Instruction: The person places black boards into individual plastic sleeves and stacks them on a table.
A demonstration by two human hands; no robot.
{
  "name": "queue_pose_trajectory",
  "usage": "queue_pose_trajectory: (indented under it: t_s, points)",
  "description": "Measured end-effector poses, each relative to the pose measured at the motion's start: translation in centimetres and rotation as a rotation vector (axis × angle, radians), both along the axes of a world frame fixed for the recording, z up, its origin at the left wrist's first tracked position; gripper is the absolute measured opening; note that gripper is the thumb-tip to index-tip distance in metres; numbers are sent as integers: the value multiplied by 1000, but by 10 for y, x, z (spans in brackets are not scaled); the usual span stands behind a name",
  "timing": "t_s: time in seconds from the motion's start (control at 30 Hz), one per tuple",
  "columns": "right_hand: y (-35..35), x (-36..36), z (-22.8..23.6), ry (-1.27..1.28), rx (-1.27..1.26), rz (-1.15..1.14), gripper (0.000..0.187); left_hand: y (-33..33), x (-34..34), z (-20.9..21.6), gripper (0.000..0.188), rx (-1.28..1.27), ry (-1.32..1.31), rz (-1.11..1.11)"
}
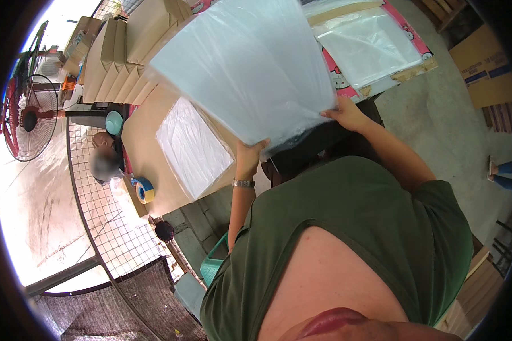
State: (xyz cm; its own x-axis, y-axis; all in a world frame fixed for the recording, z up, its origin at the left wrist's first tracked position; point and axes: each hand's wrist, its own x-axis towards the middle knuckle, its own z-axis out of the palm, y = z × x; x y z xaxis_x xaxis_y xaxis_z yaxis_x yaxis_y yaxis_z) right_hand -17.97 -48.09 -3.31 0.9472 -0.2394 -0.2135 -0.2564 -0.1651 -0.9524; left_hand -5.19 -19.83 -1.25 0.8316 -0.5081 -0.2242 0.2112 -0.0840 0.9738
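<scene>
Both of my hands hold up a large, flat, whitish sheet pack in thin see-through plastic. My left hand pinches its near left corner, the thumb on top; a metal watch band circles that wrist. At the near right corner, my right hand grips the edge, thumb over the plastic. Below and left of the raised pack, a stack of white plastic-covered sheets lies on brown paper. Another plastic-covered stack rests at the far right on a pink patterned table cover.
Brown paper-wrapped bundles are piled at the back left. Tape rolls sit at the table's left edge, near a teal bowl. A fan stands far left, a green stool below the table, a cardboard box far right.
</scene>
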Motion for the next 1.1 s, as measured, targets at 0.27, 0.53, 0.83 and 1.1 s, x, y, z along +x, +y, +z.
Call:
queue_pose_trajectory:
  t_s: [0.27,0.53,0.83,1.1]
  points:
    - [16,-69,19,177,266,73,32,43,-68,-6,38,481,298,-152]
    - [14,-68,33,384,353,43,20,119,-52,-8,22,294,256,40]
    - [16,-53,26,389,267,59,23,296,73,-85,49,1213,-228,849]
    - [13,-55,19,348,288,20,22,300,51,-65,32,254,520,1005]
